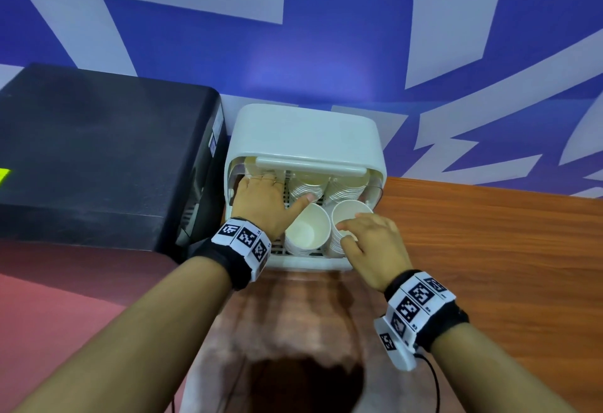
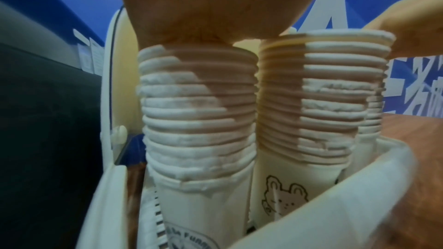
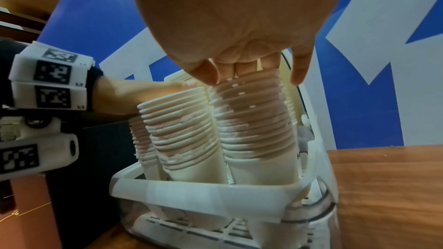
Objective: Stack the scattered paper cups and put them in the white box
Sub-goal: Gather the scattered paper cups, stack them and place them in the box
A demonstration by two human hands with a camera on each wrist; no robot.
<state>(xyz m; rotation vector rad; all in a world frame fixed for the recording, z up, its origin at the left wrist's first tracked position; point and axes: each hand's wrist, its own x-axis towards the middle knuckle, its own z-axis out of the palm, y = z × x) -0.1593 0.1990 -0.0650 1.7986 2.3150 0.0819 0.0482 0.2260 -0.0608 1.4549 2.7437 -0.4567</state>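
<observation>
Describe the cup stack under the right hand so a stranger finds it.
Start at the white plastic box beside the black machine. Its front row holds two stacks of white paper cups; take the one on the wooden-table side, touched by the right hand.

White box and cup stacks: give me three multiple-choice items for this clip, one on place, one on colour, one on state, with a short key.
1. Where does the white box stand?
A. on the floor
B. right of the black appliance, against the blue-and-white wall
C. on top of the black appliance

2. What colour is the tabletop right of the box?
A. orange-brown wood
B. grey
C. green

3. How are the cup stacks placed?
A. lying scattered on the table
B. upright inside the box
C. held in the air

Key: B, the head view shows the box beside the appliance; A, wood grain shows there; B, both wrist views show stacks standing in the box, the right hand touching one stack's top rim.
</observation>
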